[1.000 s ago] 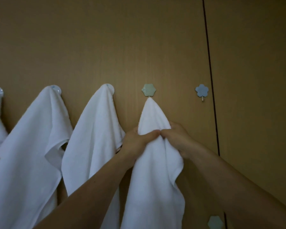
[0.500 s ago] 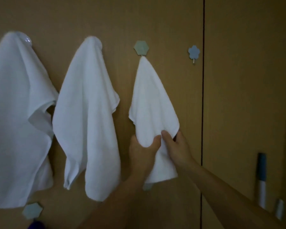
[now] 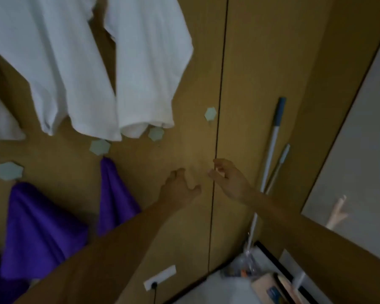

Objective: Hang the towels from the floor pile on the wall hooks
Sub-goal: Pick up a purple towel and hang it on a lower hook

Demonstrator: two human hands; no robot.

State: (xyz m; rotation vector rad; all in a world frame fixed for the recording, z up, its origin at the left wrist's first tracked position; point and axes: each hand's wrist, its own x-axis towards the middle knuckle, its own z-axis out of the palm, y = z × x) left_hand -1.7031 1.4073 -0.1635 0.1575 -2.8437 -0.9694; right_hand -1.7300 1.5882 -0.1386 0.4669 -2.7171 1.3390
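Hanging free, both hands (image 3: 203, 183) grip nothing below white towels (image 3: 145, 62).

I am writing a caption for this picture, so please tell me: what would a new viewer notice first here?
First the white towels hanging along the top of the brown wall, with purple towels on pale hexagon hooks at lower left. Then the two bare arms reaching up at centre, left hand and right hand, both holding nothing. A blue-tipped pole leans at right.

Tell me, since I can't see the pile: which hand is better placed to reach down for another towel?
Right, marginally. Both hands are empty, but the right hand hangs open, off the wall, while the left hand has curled fingers against it. The pile is out of view.
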